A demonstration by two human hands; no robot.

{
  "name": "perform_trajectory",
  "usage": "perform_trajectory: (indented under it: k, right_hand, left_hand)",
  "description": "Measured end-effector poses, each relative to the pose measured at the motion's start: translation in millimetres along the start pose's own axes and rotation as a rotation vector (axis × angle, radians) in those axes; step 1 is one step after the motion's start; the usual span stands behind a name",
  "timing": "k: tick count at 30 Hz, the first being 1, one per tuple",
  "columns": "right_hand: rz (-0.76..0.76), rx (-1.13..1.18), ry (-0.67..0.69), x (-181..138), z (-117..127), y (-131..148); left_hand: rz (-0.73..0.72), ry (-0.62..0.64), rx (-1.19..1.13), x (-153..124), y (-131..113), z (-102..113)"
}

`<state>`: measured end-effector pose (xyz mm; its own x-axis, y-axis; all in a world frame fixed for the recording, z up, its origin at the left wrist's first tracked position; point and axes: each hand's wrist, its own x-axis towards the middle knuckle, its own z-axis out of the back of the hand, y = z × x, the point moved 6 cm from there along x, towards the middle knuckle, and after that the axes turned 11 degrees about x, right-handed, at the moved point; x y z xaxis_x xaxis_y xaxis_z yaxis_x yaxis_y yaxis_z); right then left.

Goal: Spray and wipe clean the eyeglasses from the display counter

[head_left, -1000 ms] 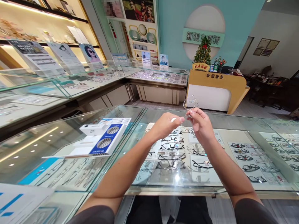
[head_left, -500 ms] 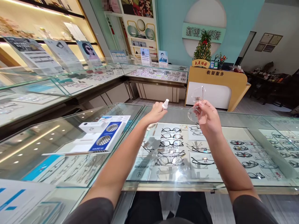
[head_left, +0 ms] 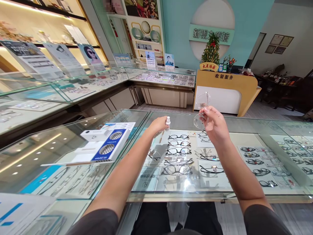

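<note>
Mid-frame, my left fingers point(head_left: 163, 122) clasp the upright bottle point(head_left: 168, 123). My right fingers point(head_left: 210, 113) pinch the glasses point(head_left: 202, 105); best spare the lenses point(head_left: 197, 121).

The left hand point(head_left: 158, 124) hid part of the white bottle point(head_left: 168, 122) — its label was too small to read, and whether its base touched the glass tabletop point(head_left: 181, 121) could not be told. Fingers of the right hand point(head_left: 216, 123) covered the bridge of the clear eyeglasses point(head_left: 198, 121), whose temples could not be traced. A potted plant point(head_left: 210, 50) blocked part of one character on the wall sign point(head_left: 199, 34). The picture's left edge cut off a white-and-blue leaflet point(head_left: 29, 207); its bottom edge cropped both dark sleeves point(head_left: 97, 222) and the trousers point(head_left: 151, 220). The framed certificates point(head_left: 278, 44) were illegible — too small.
</note>
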<state>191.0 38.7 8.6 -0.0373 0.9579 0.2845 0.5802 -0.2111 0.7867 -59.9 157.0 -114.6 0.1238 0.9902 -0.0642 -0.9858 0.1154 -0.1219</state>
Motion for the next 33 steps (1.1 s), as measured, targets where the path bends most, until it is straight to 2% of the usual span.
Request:
perform_trajectory:
  k: [10, 17, 21, 26, 33]
  right_hand:
    - [-0.022, -0.001, 0.01, -1.4, -2.0, -1.8]
    - [-0.02, -0.005, 0.018, -1.9, -0.8, -0.3]
    - [-0.027, -0.006, 0.029, -2.2, -1.3, -1.5]
    - [-0.033, -0.001, 0.019, -2.7, -1.7, -1.3]
    - [-0.027, -0.03, 0.029, -2.7, -2.7, -0.6]
  left_hand:
    - [0.058, 0.072, 0.055, -2.7, 1.0, -1.4]
    - [0.229, 0.172, 0.126, -5.3, 37.2, 9.3]
    - [0.295, 0.291, 0.14, -2.9, 47.2, -2.0]
    - [0.287, 0.375, 0.13, 0.2, 49.4, -18.7]
    - [0.225, 0.337, 0.065, 3.1, 58.4, -21.5]
